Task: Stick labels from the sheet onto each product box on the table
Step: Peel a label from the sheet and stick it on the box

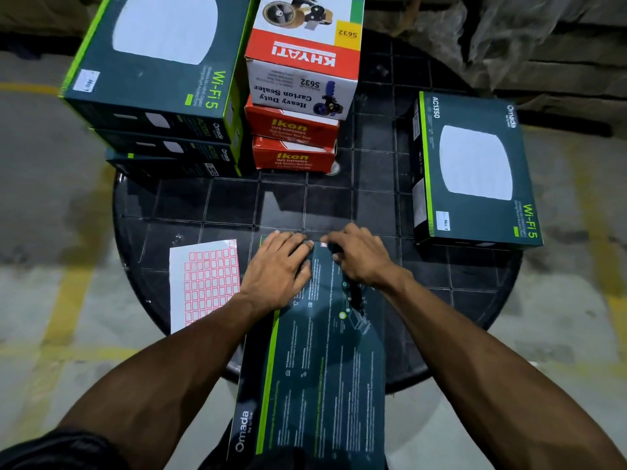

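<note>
Small label (323,244) at far edge of the Omada box (315,351), back side up, near table edge. Right hand (359,259), fingers curled, seems to press it; left hand (276,269) flat on box. Label sheet (203,283) just left; labelled box (475,171) right.

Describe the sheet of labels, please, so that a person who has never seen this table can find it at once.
Start at the round black table. On its near left part, just left of the left hand, lies a white label sheet, flat and hanging a little over the edge. It is the only paper there, covered with rows of small red-bordered stickers, while everything around it is a box.
</note>
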A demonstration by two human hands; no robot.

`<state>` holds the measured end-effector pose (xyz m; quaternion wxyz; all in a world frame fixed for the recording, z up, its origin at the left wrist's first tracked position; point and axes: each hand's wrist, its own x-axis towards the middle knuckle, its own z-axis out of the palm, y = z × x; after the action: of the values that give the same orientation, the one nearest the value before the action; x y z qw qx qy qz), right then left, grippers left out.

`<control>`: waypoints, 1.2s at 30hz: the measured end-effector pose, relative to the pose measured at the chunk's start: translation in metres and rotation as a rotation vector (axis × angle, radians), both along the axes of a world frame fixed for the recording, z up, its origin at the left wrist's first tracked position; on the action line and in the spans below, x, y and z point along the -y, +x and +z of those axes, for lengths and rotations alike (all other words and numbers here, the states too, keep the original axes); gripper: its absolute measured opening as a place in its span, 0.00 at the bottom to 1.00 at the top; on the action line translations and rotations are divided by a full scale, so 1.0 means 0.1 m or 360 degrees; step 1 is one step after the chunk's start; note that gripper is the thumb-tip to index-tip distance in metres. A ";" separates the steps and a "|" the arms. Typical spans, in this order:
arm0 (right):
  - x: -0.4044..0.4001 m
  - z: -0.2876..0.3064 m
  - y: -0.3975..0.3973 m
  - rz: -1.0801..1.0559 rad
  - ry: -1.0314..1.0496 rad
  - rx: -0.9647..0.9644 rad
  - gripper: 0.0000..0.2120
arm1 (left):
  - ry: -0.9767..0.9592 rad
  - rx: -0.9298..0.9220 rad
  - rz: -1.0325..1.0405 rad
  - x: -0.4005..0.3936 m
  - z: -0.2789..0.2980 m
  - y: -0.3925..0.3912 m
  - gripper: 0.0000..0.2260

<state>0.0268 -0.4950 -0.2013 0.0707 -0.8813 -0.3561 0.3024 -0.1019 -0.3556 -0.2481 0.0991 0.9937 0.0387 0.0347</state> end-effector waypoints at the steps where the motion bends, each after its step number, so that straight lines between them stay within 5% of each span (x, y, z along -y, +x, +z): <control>1: -0.01 0.01 0.01 0.0013 -0.0007 -0.0010 0.18 | 0.0000 -0.0013 0.0005 0.00 0.00 0.00 0.19; 14: 0.00 -0.02 -0.04 -0.0042 0.0043 0.0048 0.17 | -0.0019 -0.0077 0.0015 -0.01 0.01 0.00 0.20; 21: -0.07 0.01 0.05 0.0057 -0.0051 0.0006 0.08 | -0.0033 -0.0064 0.0009 -0.01 0.01 -0.01 0.20; 28: 0.12 -0.12 -0.19 0.0028 0.0179 0.0340 0.23 | -0.0032 0.0010 0.0008 -0.01 -0.02 -0.01 0.19; 36: 0.22 -0.30 -0.45 0.0175 0.0036 0.0876 0.32 | -0.0065 -0.0040 0.0026 -0.02 0.00 -0.02 0.20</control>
<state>-0.0180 -0.5165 -0.2315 -0.0353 -0.9088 -0.4126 0.0511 -0.1043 -0.3534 -0.2476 0.1186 0.9915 0.0486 0.0221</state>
